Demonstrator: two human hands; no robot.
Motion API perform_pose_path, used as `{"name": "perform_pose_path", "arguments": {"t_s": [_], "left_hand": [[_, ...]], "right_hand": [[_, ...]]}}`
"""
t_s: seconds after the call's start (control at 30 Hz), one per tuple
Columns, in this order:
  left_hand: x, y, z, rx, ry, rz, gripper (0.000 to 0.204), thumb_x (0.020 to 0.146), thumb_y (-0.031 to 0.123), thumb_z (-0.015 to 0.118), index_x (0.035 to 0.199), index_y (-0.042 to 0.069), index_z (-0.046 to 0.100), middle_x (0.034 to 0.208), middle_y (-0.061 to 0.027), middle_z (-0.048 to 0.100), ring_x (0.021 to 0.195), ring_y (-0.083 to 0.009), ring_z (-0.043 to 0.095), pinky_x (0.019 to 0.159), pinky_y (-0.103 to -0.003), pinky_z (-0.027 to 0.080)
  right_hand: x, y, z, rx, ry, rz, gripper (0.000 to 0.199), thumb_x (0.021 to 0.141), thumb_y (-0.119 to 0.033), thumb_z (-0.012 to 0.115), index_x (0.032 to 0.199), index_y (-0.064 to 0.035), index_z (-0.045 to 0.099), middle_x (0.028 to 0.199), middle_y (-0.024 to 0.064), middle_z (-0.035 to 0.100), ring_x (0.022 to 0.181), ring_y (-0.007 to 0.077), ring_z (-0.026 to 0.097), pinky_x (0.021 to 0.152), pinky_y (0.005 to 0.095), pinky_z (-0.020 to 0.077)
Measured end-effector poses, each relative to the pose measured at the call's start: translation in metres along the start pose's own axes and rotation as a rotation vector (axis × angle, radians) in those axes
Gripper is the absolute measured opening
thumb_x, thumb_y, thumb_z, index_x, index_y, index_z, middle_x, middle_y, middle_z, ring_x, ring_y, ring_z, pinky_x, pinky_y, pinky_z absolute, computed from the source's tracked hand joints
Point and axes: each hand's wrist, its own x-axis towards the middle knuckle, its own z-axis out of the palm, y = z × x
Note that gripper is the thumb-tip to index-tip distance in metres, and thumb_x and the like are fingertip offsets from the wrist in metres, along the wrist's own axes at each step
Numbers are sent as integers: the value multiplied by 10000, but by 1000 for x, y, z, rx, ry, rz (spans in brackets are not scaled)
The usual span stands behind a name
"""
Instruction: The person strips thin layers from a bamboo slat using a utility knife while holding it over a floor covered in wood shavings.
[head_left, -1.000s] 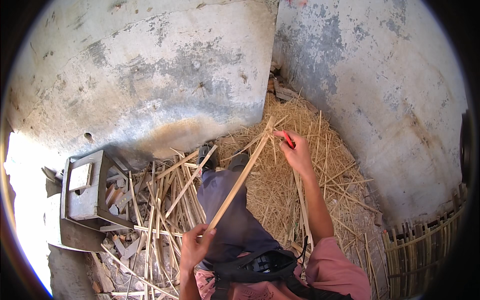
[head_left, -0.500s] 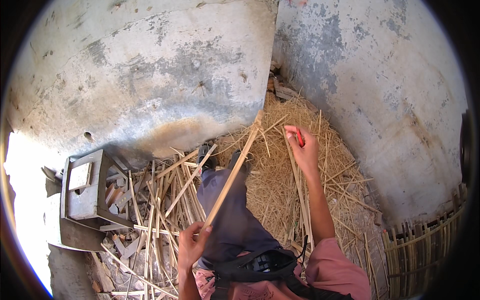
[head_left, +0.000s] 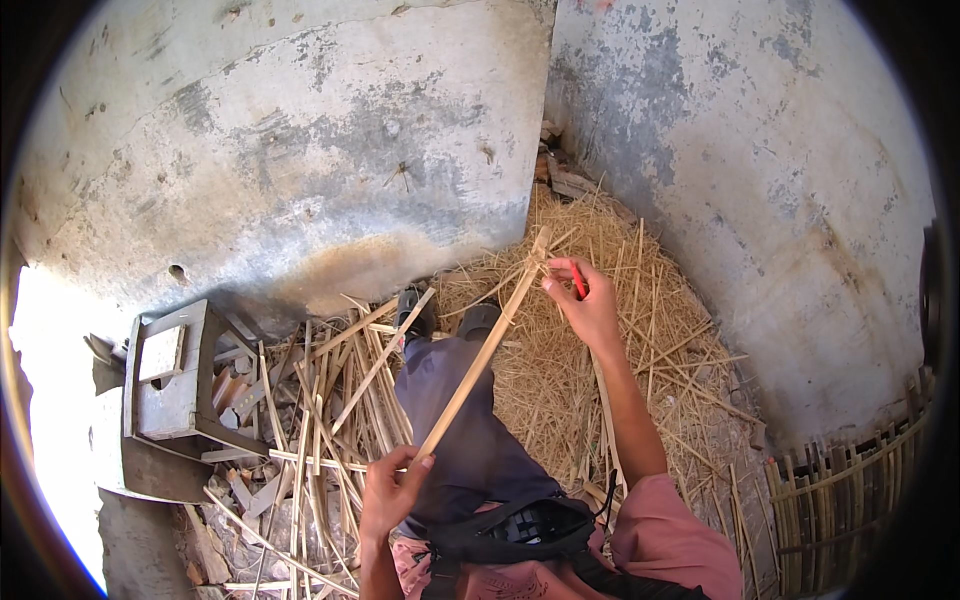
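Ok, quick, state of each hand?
Left hand: closed, holding a long flat tan wooden strip.
Right hand: closed, holding a slender red object, kind unclear.

my left hand [head_left: 388,492] sits low, thumb pinched against fingers; my right hand [head_left: 592,308] is farther forward, fingers curled, forearm [head_left: 634,420] outstretched.

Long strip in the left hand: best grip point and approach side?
Probably grip the long strip near its lower end, coming from the lower left, as the left hand does: it slants up to the right, and splinters stick out near its far end.
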Motion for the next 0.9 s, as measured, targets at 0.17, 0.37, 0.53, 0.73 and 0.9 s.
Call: {"name": "perform_pose_path", "arguments": {"t_s": [0.17, 0.37, 0.53, 0.73, 0.9], "left_hand": [[1, 0, -1, 0, -21, -15, 197, 1019, 165, 739, 1087, -15, 780, 781, -19, 733, 616, -22, 499, 524, -258, 361], [1, -6, -2, -9, -18, 8, 190, 1018, 162, 737, 1065, -18, 776, 753, -14, 703, 600, -30, 479, 516, -267, 345], [1, -7, -4, -11, -38, -6, 190, 1015, 166, 742, 1059, -16, 775, 753, -19, 700, 596, -39, 482, 520, -270, 349], [1, -9, -3, -9, -42, -5, 197, 1015, 171, 741, 1061, -17, 774, 740, -26, 693, 595, -43, 485, 523, -276, 354], [2, -13, -5, -36, -65, -15, 201, 1023, 176, 732, 1060, -17, 775, 738, -20, 693, 610, -43, 493, 531, -277, 360]], "right_hand": [[0, 3, -1, 57, 20, 20, 215, 974, -119, 765, 1175, -48, 791, 984, 43, 801, 721, 89, 639, 674, 283, 502], [2, -1, -10, 49, -27, -26, 180, 977, -11, 707, 1139, -10, 786, 1037, 105, 790, 905, 169, 740, 816, 321, 559], [2, -5, -13, 7, -20, -49, 165, 975, 15, 691, 1108, 3, 787, 1017, 113, 770, 895, 207, 738, 813, 341, 557], [4, 15, -14, -11, -15, -116, 165, 971, -9, 705, 1106, -22, 798, 963, 91, 738, 794, 181, 678, 733, 334, 509], [0, -6, -22, -50, -122, 35, 199, 950, -124, 773, 1140, -71, 793, 958, 43, 734, 737, 115, 627, 674, 300, 472]]}}
